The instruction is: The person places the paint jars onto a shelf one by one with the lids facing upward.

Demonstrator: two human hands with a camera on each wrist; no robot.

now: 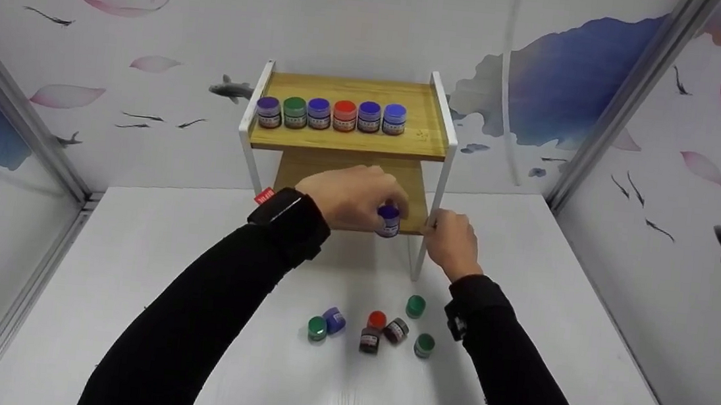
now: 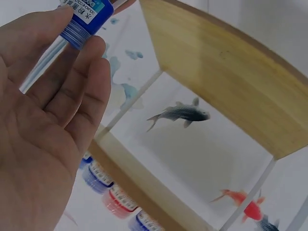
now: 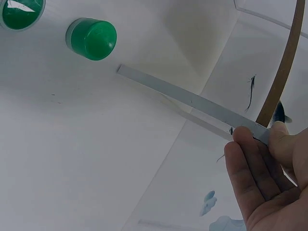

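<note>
My left hand (image 1: 358, 195) pinches a small paint jar (image 1: 388, 222) with a dark blue-purple lid, in front of the lower shelf of a two-tier rack. Seen from the left wrist, the jar (image 2: 86, 14) is between thumb and fingers, its white label showing. With thumb and fingers, my right hand (image 1: 456, 243) grips the rack's white front right leg (image 1: 441, 184) near the lower board. The right wrist view shows that leg (image 3: 187, 98) running out from the fingertips. On the top wooden board (image 1: 352, 87), several jars stand upright in a row: purple, green, blue and red (image 1: 344, 116).
Several more jars lie or stand on the white table in front of the rack: green (image 1: 317, 329), blue (image 1: 334, 320), red (image 1: 377, 320) and dark brown (image 1: 370, 340). Another green jar (image 1: 416, 306) is near the right leg's foot. Patterned wall panels (image 1: 390, 27) enclose the table.
</note>
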